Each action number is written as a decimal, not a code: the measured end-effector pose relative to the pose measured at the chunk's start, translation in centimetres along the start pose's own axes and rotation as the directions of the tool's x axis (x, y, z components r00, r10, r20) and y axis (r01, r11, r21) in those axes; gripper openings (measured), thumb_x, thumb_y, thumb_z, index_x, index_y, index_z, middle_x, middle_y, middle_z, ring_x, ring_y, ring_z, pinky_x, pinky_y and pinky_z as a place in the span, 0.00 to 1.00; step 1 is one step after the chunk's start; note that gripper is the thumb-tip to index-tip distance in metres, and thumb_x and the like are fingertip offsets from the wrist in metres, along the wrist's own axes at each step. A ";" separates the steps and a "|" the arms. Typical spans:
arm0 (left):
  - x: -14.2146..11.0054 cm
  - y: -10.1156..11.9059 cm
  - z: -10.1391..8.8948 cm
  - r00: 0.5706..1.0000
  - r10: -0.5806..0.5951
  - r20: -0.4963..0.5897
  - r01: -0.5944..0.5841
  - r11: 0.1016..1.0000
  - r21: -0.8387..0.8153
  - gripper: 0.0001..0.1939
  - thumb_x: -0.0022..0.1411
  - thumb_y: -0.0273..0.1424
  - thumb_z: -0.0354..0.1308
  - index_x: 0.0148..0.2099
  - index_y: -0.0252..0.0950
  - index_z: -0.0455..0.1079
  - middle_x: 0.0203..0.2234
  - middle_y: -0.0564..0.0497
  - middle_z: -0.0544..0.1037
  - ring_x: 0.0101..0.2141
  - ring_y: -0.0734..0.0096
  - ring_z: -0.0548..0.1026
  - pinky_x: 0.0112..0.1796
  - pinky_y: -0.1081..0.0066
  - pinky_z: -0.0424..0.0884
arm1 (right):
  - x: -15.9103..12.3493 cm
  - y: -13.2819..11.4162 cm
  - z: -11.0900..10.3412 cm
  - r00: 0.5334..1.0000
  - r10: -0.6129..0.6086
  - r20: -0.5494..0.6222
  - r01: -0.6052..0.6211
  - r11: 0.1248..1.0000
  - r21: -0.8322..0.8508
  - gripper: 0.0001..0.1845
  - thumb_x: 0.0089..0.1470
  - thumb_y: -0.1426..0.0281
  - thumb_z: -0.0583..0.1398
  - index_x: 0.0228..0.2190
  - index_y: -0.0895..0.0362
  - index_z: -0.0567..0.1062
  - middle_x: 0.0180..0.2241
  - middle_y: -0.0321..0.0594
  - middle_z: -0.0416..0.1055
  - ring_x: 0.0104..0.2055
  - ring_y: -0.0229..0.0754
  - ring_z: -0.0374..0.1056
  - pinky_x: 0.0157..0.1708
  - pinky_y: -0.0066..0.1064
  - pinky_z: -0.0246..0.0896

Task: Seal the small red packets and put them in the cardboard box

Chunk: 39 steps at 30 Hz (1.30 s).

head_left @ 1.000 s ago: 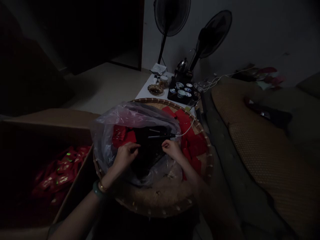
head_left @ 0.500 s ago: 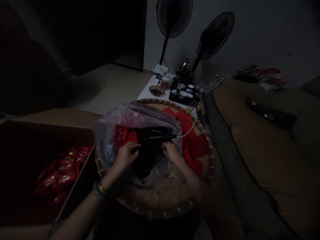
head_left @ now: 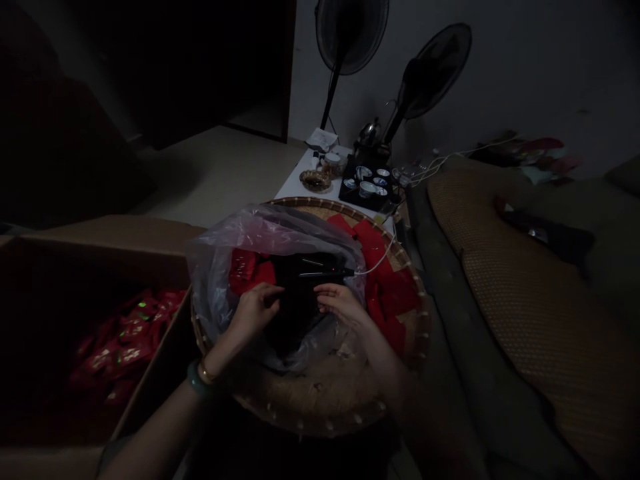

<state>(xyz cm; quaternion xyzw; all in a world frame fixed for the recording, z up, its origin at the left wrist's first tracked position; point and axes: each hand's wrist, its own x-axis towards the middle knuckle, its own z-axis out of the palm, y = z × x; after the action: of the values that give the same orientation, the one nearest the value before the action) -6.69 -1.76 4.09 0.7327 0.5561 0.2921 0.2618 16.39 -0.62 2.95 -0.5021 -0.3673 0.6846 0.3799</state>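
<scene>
Red packets just beyond left hand.

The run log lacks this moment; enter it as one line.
left hand: fingers curled, grip unclear; right hand: fingers extended; hair straightener: beyond hands; red packets: bamboo tray's right side; plastic bag: on tray

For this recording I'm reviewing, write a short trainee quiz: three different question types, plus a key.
1. Which wrist wears the smooth green bangle?
2. The open brown cardboard box holds: A) blue-and-white cups; B) shiny red packets; C) black fans?
3. Complete: Beyond the bare left hand and bare right hand lies a slim black appliance with a thin white ___.

Key: 1. Left. 2. B. 3. Cord.
</scene>
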 end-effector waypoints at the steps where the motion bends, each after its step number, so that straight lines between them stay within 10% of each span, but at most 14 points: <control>1: 0.0 0.0 0.0 1.000 -0.001 0.002 0.001 1.000 0.001 0.15 0.52 0.25 0.53 0.42 0.37 0.74 0.35 0.49 0.77 0.35 0.69 0.75 0.37 0.72 0.69 | -0.2 -0.2 0.1 1.000 0.019 0.011 -0.019 0.999 0.038 0.17 0.32 0.71 0.67 0.30 0.60 0.75 0.21 0.32 0.69 0.21 0.30 0.66 0.22 0.22 0.63; 14: -0.1 1.1 -0.2 1.000 0.000 0.024 0.001 1.000 -0.016 0.16 0.51 0.21 0.54 0.42 0.35 0.74 0.35 0.48 0.77 0.36 0.68 0.75 0.37 0.73 0.69 | -1.0 -3.9 5.5 0.966 0.055 0.254 -0.018 0.989 -0.148 0.15 0.33 0.69 0.68 0.28 0.61 0.76 0.22 0.34 0.72 0.22 0.33 0.68 0.26 0.26 0.67; 23: -0.2 1.2 -0.2 1.000 0.018 0.020 -0.017 0.998 -0.058 0.14 0.53 0.23 0.54 0.41 0.37 0.74 0.34 0.50 0.77 0.34 0.71 0.75 0.36 0.74 0.68 | 0.6 -2.5 6.1 0.982 0.057 0.182 -0.029 0.987 -0.155 0.16 0.36 0.70 0.68 0.31 0.60 0.75 0.25 0.34 0.72 0.28 0.34 0.71 0.38 0.32 0.69; 29: -0.3 1.2 -0.3 1.000 0.012 0.016 -0.011 0.999 -0.031 0.16 0.51 0.21 0.53 0.42 0.36 0.74 0.35 0.49 0.77 0.34 0.71 0.75 0.36 0.74 0.68 | -0.5 -2.5 6.3 0.966 -0.174 0.192 0.223 0.937 -0.270 0.12 0.49 0.69 0.59 0.38 0.57 0.74 0.38 0.41 0.74 0.41 0.39 0.71 0.42 0.34 0.68; 33: -0.4 1.1 -0.4 1.000 -0.025 -0.009 0.025 1.000 -0.004 0.17 0.51 0.22 0.53 0.43 0.36 0.74 0.35 0.49 0.78 0.35 0.70 0.75 0.37 0.73 0.69 | -0.5 -2.3 4.0 0.939 -0.318 0.133 0.327 0.696 -0.640 0.12 0.53 0.73 0.53 0.38 0.56 0.74 0.37 0.40 0.74 0.39 0.39 0.71 0.39 0.32 0.67; 39: -0.4 1.0 -0.2 0.999 -0.014 -0.032 0.013 1.000 -0.012 0.16 0.51 0.22 0.53 0.42 0.37 0.74 0.36 0.50 0.78 0.35 0.70 0.75 0.37 0.73 0.69 | -0.4 0.3 1.5 0.986 -0.100 0.135 0.135 -0.013 -0.991 0.17 0.48 0.75 0.60 0.42 0.55 0.73 0.41 0.44 0.71 0.42 0.45 0.69 0.40 0.34 0.63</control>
<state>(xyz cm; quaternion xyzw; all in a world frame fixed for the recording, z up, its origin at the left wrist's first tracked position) -6.27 -2.40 4.88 0.7227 0.5633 0.3054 0.2591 14.94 -1.31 3.15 -0.5821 -0.7885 0.1954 -0.0353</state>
